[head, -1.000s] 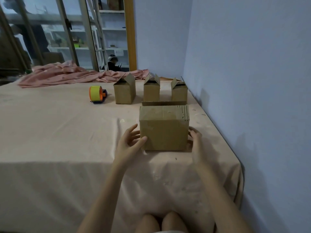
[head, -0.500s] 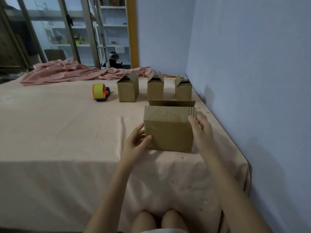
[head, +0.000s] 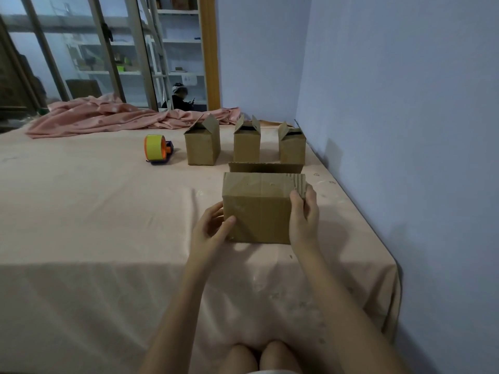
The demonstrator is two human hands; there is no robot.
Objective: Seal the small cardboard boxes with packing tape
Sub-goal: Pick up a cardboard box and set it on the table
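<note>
Brown cardboard fills the head view: the near box (head: 260, 209) sits on the pink-covered desk (head: 94, 211), at about one o'clock from the person's knees. The left hand (head: 212, 230) grasps its lower left corner, thumb on the front face. The right hand (head: 303, 211) grasps the right edge, fingers wrapped around the side flap near the top. One flap (head: 266, 167) at the back stands open; no tape is on the box yet, as far as I can tell.

The tape dispenser (head: 158, 149) lies well apart at eleven o'clock, with three small boxes (head: 202, 147) (head: 247, 145) (head: 292, 147) lined up at twelve, all with flaps up.

Here's the risk: reaching for that dispenser means one hand has to let go, and the folded flaps could spring back open. The box stands near the desk's right edge, so a hard push with the tape could slide it off. The loose cloth might also bunch and tilt the box, leaving a crooked seam.
</note>
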